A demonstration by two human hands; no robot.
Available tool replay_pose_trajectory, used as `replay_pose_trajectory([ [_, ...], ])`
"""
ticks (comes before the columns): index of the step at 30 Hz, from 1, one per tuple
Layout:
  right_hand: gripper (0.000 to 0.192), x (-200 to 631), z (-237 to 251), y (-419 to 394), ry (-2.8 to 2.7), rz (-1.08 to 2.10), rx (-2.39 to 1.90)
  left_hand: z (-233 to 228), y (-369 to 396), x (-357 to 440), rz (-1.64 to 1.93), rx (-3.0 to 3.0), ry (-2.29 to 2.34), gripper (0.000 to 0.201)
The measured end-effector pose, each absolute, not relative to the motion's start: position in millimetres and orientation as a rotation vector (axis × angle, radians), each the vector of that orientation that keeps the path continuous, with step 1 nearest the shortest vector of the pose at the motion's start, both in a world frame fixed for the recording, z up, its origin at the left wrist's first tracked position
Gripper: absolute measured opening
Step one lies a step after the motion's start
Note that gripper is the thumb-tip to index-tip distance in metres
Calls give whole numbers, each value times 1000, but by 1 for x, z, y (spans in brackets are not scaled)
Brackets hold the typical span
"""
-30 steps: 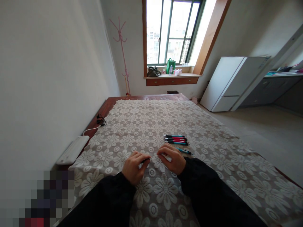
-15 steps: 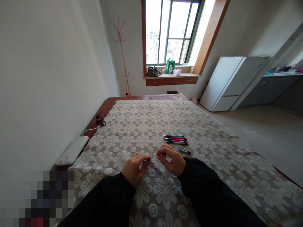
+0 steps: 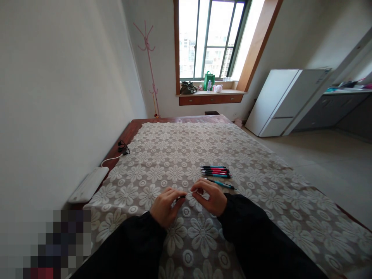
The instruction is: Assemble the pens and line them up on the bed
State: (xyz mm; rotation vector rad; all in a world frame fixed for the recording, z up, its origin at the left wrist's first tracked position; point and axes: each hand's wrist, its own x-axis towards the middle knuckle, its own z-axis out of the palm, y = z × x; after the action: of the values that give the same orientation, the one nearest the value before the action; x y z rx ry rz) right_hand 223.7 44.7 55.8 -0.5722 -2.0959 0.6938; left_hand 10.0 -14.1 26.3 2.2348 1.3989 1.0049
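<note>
My left hand point(image 3: 166, 205) is closed in a pinch around a small dark piece point(image 3: 180, 197), which looks like part of a pen; most of it is covered by the fingers. Facing it, my right hand point(image 3: 210, 197) pinches the end of a thin pale piece point(image 3: 188, 193), too small to make out, in the narrow gap between both hands. Just beyond my right hand lies a teal and black pen point(image 3: 222, 184), its near end partly behind the fingers. Farther back, several black pens with teal or red parts point(image 3: 215, 171) rest side by side in a row.
A floral lace tablecloth point(image 3: 174, 157) covers the table. On the left edge sit a white power strip point(image 3: 90, 185) and a black cable point(image 3: 124, 148). Past the table are a pink coat rack point(image 3: 150, 66), a windowsill with bags, and a white fridge point(image 3: 286, 100).
My right hand has shifted slightly left, narrowing the gap to my left hand. More of the teal pen behind it shows. The pens in the row stay put.
</note>
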Motion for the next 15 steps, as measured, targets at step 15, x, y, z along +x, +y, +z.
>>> replay_pose_trajectory([
  [15,10,225,53,44,-2100,748,-621,27,-14,11,1033,2210,1369,16],
])
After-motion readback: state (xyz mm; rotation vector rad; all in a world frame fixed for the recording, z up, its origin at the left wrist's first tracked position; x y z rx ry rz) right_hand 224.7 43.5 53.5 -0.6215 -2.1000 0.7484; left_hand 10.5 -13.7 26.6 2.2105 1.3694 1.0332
